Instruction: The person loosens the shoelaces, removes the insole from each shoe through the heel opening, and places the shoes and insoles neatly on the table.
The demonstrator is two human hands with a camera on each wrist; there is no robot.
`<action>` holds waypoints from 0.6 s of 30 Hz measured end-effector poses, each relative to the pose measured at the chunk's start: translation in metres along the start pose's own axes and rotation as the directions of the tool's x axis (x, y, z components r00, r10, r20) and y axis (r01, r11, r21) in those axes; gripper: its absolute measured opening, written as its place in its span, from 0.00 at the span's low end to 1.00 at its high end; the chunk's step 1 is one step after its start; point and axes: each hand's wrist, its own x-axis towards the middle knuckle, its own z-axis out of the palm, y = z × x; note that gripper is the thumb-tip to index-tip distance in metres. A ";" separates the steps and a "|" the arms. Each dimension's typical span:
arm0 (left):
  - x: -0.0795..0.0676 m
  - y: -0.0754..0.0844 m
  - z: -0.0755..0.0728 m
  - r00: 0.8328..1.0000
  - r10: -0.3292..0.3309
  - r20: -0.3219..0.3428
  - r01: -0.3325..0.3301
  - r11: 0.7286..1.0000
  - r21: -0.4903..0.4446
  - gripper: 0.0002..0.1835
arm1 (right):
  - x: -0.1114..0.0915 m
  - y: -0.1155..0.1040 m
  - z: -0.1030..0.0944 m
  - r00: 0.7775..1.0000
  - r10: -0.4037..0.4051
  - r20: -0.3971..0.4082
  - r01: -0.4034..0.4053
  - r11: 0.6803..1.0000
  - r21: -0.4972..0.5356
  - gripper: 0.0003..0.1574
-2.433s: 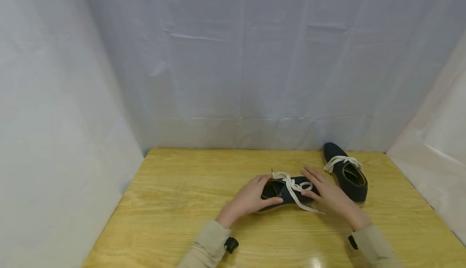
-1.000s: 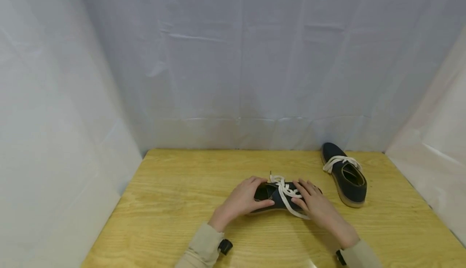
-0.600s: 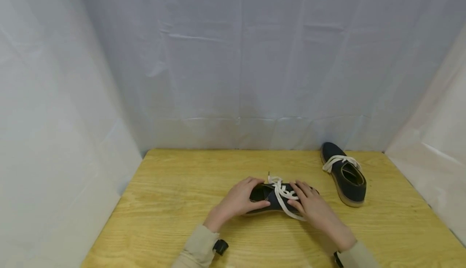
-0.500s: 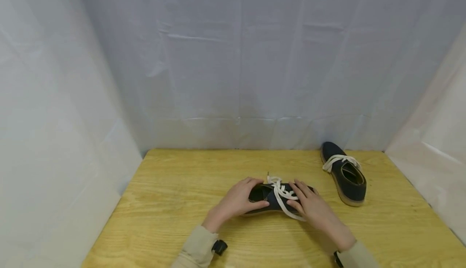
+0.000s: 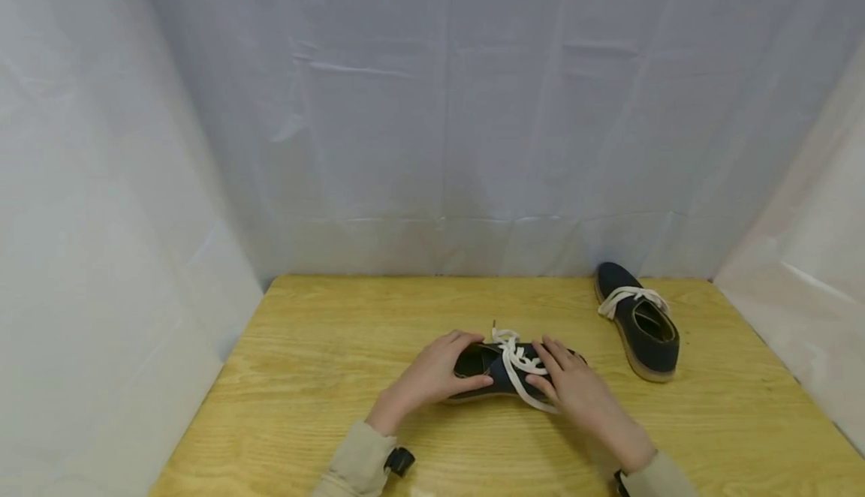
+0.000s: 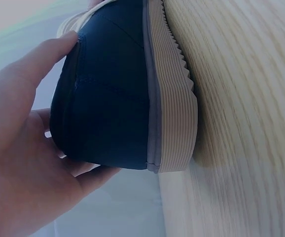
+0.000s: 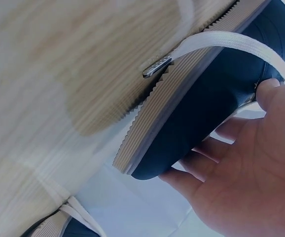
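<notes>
Left hand (image 5: 432,373) grasping the shoe (image 5: 498,378) by its heel (image 6: 108,113), right hand (image 5: 574,388) grasping its toe (image 7: 174,138); shoe at mid-table (image 5: 338,324), contact beneath unclear; even pressure should hold it level, with the lace (image 7: 221,38) best left clear of the sole (image 6: 174,113).

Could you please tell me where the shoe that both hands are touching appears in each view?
Head: the shoe lies low, right of centre, between left hand and right hand.
Left wrist: its heel end fills the upper middle.
Right wrist: its toe end slants from the middle toward the upper right.
Shared landmark: the wooden tabletop, seen in all three.
</notes>
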 end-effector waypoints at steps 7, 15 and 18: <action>-0.005 -0.004 -0.004 1.000 0.010 0.011 -0.010 1.000 -0.012 0.39 | -0.001 -0.007 0.001 1.000 0.009 0.011 -0.009 1.000 -0.016 0.40; -0.010 -0.007 -0.006 1.000 0.010 0.012 -0.010 1.000 -0.010 0.38 | -0.003 -0.016 0.000 0.999 0.026 0.035 -0.027 0.999 0.021 0.42; -0.012 -0.008 -0.006 1.000 0.012 0.009 -0.012 1.000 -0.011 0.38 | -0.003 -0.017 0.002 0.999 0.027 0.044 -0.029 0.999 0.034 0.42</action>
